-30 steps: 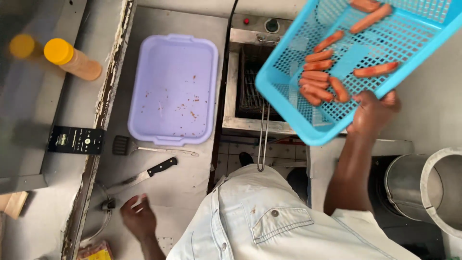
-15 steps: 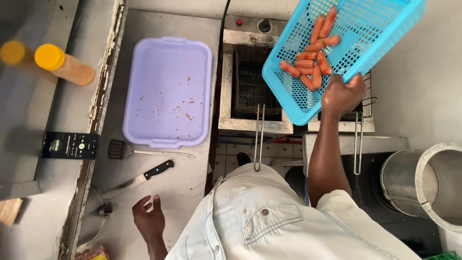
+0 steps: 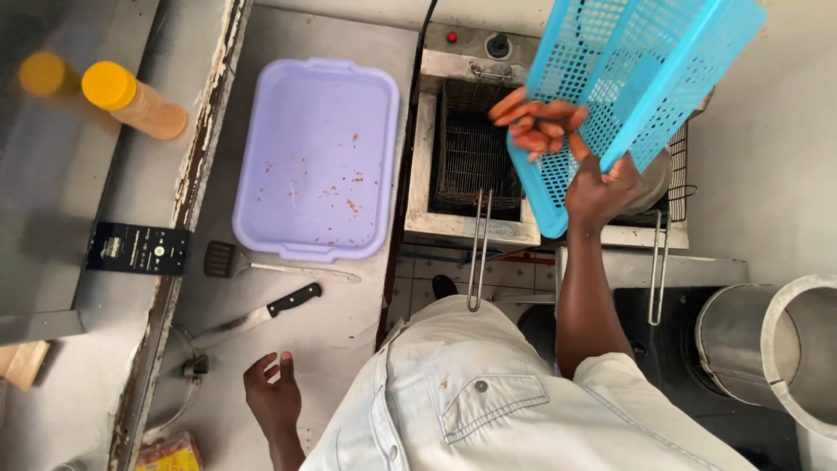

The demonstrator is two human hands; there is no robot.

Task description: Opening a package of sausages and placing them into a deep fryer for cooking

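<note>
- The right hand [image 3: 602, 187] sat right of centre in the frame, fingers clenched on the lower rim of a blue perforated basket [image 3: 636, 87].
- The basket was tilted steeply, its low corner hanging over the fryer [image 3: 475, 148] at upper centre.
- A bunch of orange sausages [image 3: 536, 122] had gathered at the basket's lower left edge, partly spilling past the rim above the wire fry basket [image 3: 471, 157] inside the fryer.
- The wire basket's long handle [image 3: 478, 253] ran down toward the person's pale denim shirt [image 3: 471, 392] at the bottom of the frame.
- A second wire handle [image 3: 656, 270] hung to the right of the forearm.
- The left hand [image 3: 272, 394] rested at lower left, fingers loosely spread and grasping nothing, over the grey counter [image 3: 218, 419].
- A black-handled knife [image 3: 261, 316] lay just above that hand, apart from it.
- A spatula [image 3: 261, 264] lay above the knife, just below a lilac plastic tub [image 3: 318, 157] speckled with crumbs.
- A bottle with a yellow cap [image 3: 131, 105] lay on a shelf at upper left.
- A small black device with a lit screen [image 3: 138, 249] sat at left centre.
- A metal pot [image 3: 767, 349] stood at the lower right edge.
</note>
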